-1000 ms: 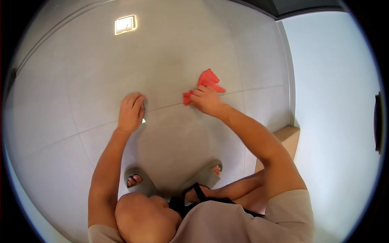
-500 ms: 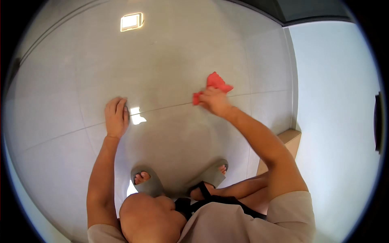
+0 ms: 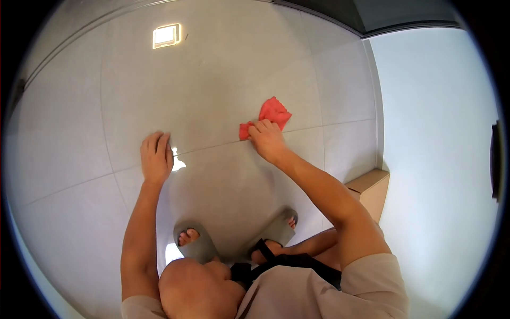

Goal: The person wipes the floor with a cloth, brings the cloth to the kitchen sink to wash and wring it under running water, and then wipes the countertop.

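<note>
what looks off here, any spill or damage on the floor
Nothing stands out. The crumpled red cloth is bunched under the right hand, as cloth in use tends to be. The bright patches on the glossy grey tiled floor look like reflected light, not liquid. No break shows in the tiles.

Since a second ago, the left hand [image 3: 156, 159] has shifted toward 9 o'clock over the floor [image 3: 223, 183], and more of the bright reflection [image 3: 179, 164] shows at its 3 o'clock side. The red cloth [image 3: 274, 110] has lost the narrow tip that reached toward 4 o'clock, its larger part now more compact.
</note>
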A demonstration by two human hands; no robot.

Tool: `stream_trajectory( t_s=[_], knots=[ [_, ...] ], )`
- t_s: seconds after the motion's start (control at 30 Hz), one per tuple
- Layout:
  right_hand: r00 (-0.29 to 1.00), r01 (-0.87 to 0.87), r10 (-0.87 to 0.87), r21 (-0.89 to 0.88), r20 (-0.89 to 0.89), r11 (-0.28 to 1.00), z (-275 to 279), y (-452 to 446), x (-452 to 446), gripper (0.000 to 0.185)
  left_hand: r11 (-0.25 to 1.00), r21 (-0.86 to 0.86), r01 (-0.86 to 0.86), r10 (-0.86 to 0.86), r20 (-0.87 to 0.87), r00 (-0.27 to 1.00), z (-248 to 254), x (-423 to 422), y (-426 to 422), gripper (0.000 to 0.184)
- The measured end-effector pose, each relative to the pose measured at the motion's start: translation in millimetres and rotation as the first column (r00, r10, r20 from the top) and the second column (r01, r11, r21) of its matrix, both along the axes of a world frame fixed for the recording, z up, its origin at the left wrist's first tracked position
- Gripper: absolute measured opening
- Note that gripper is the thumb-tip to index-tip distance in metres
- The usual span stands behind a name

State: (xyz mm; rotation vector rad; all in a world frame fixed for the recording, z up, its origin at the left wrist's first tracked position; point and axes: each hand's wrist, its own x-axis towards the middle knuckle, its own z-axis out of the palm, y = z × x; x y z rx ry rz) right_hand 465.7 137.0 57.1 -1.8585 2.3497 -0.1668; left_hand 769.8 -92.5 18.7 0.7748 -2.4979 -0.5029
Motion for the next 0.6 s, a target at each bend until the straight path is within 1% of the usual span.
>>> stream_trajectory(
  t_s=[0.07,0.17,0.27,0.3,0.37,0.47,0.53,0.6],
  knots=[
    [0.987,0.158,-0.158,0.024,-0.005,0.987,7,17,-3,0.020,1.000,0.009,0.003,-0.003,-0.005,1.000,2,2,2,0.035],
    [0.903,0.429,-0.427,-0.066,0.048,0.901,17,31,-8,0.034,1.000,0.004,0.002,-0.002,0.006,1.000,3,0,1,0.036],
    [0.853,0.434,-0.508,-0.381,-0.116,0.816,10,25,-8,0.050,1.000,-0.010,0.003,-0.002,0.032,0.999,-1,0,1,0.037],
    [0.785,0.538,-0.612,-0.384,-0.096,0.750,0,18,-6,0.053,1.000,-0.020,0.000,0.000,0.029,1.000,-2,0,2,0.038],
    [0.605,0.722,-0.794,-0.387,-0.050,0.574,-39,-1,-5,0.058,0.999,-0.032,0.002,-0.001,0.052,0.999,1,-2,3,0.038],
    [0.552,0.772,-0.833,-0.349,-0.049,0.532,-61,-43,6,0.056,0.999,-0.043,-0.005,0.010,0.114,0.993,0,-1,4,0.038],
    [0.682,0.677,-0.731,-0.390,0.013,0.625,-58,-80,24,0.049,0.999,-0.051,-0.006,0.012,0.122,0.992,0,-2,6,0.038],
    [0.741,0.628,-0.671,-0.325,-0.029,0.707,-45,-113,33,0.052,0.998,-0.061,0.006,0.001,0.121,0.993,-2,1,7,0.038]
  ],
)
